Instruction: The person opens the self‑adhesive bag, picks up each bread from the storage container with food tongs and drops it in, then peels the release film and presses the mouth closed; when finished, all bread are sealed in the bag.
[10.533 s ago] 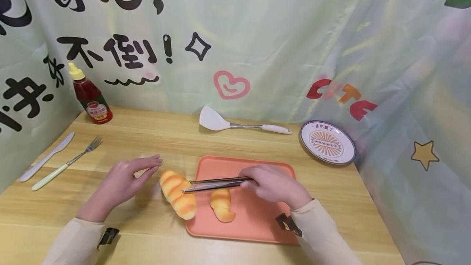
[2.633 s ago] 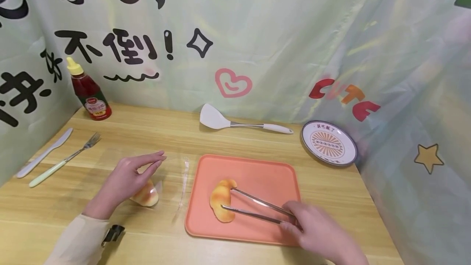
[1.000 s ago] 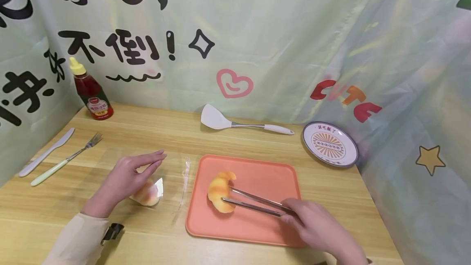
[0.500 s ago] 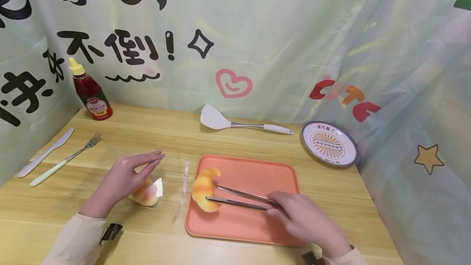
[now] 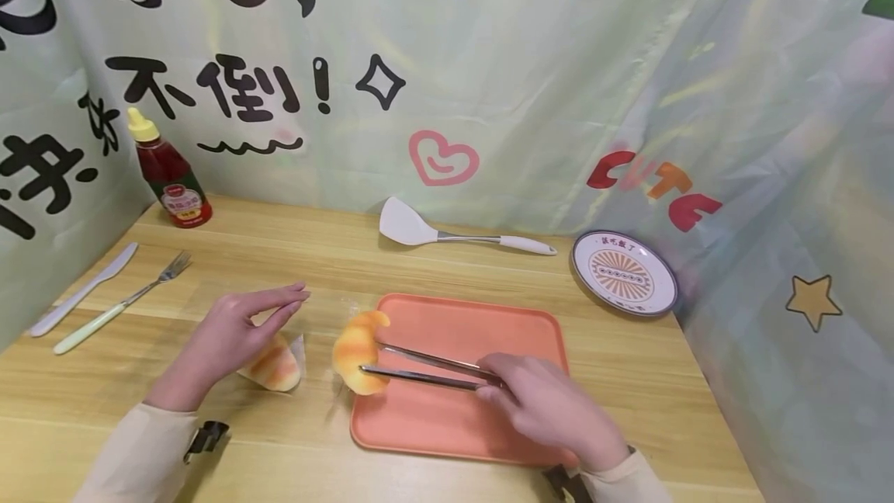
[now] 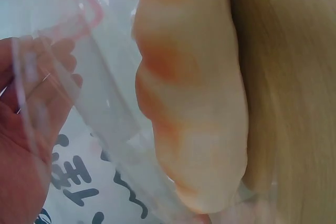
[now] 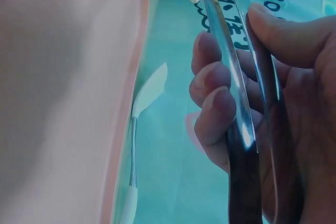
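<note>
12 is straight away from the person. Nearest to me: right hand (image 5: 552, 406), fingers wrapped round metal tongs (image 5: 419, 377). Tong tips grasp the small curved bread (image 5: 358, 352) from its 3 o'clock side. That bread sits between 9 and 10 o'clock of the right fingers, over the pink tray's (image 5: 489, 317) left rim and partly beyond it; can't tell if it touches the rim. Long axis roughly 12 to 6, so the tongs cross it nearly square.

Left hand (image 5: 233, 332) is at 9 to 10 o'clock of the bread; its fingertips look nearer than the right hand's. Clear bag (image 6: 107, 114) beside its fingers, striped bread (image 5: 272, 369) looks to be inside; can't tell if they pinch the film. My read: everything hangs on that short 9 o'clock gap.

Farther out on the surface (image 5: 300, 472): fork (image 5: 126, 305) at 10, white spatula (image 5: 461, 237) at 12, ketchup bottle (image 5: 174, 185) at 11.
</note>
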`<state>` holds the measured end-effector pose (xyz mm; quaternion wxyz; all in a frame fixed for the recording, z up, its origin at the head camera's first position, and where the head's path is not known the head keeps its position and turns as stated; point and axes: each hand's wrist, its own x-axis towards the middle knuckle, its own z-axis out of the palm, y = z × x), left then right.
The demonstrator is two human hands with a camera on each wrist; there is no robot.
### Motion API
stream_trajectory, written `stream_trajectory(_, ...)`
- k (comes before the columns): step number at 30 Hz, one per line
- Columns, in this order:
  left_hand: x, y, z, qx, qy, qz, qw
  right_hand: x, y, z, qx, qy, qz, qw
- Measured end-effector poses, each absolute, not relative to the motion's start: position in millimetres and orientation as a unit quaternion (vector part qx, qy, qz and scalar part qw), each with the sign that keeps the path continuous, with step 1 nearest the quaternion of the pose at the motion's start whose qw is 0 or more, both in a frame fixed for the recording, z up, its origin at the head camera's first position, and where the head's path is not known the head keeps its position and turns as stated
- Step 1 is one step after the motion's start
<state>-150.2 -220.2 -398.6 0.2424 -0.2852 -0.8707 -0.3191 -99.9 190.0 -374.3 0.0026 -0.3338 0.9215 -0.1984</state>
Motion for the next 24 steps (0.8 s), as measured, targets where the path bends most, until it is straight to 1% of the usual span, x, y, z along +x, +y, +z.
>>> stream_trajectory(7,-150.2,-219.5,-397.8,-0.288,-0.875,-0.322,0.219,-103.7,181.5,-373.1,-0.344,0.918,-0.198,0.003)
stream_trajectory(16,-151.1,-220.7,-400.0,-0.294,-0.870,-0.330,0.219,-108.5,169.6,-375.1,-0.351,0.920,-0.172,-0.017)
stream_trajectory(24,-150.7,-220.1,-399.1,-0.293,-0.872,-0.327,0.217,-112.0,156.4,-376.0,-0.348,0.922,-0.168,0.006)
